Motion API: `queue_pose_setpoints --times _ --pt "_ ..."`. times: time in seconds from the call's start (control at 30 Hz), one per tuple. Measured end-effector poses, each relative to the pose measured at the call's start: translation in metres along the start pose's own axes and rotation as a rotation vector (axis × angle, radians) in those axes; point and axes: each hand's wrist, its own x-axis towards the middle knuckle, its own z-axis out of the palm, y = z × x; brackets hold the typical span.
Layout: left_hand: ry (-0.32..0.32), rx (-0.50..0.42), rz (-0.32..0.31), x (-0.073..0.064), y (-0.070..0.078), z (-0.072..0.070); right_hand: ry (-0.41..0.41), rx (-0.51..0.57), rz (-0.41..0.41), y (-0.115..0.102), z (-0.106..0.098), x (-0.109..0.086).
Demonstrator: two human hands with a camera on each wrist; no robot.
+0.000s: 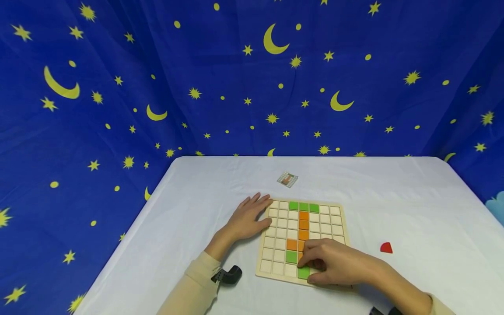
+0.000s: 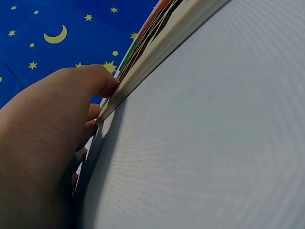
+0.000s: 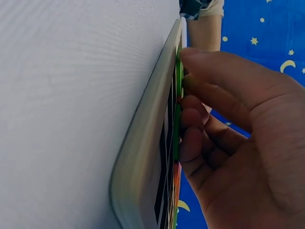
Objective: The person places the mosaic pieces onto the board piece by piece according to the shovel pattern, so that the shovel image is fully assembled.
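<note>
A wooden grid board (image 1: 278,267) lies on the table, with square tiles set in its cells. Three green tiles (image 1: 304,206) line its far row, and several orange tiles (image 1: 303,225) run down toward me from the middle one. One more orange tile (image 1: 292,244) and a green tile (image 1: 291,257) sit left of that column. My right hand (image 1: 338,262) bends over the near rows, thumb and fingertips pinching a green tile (image 1: 303,273) at the near edge. Along the board's left edge rests my left hand (image 1: 246,221), fingers extended and thumb against the rim.
Beyond the board lies a small pattern card (image 1: 287,179) showing a coloured grid. A red quarter-round piece (image 1: 386,248) is on the white table (image 1: 413,205) to the right. A blue star-and-moon curtain (image 1: 236,65) hangs behind the table and along its sides.
</note>
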Motion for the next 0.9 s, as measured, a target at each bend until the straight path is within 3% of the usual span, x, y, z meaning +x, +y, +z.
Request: queue_pose_setpoints --times 0.17,0.43,0.9 --pt "-0.001 0.007 -0.008 0.001 0.0 -0.001 0.003 0.014 0.008 -0.001 -0.004 -0.001" --pt "-0.009 0.015 -0.015 0.001 -0.001 0.0 0.055 -0.05 0.039 0.0 -0.015 -0.008" --pt "0.001 0.002 -0.009 0.0 0.0 0.0 0.187 -0.028 0.069 0.027 -0.04 -0.041"
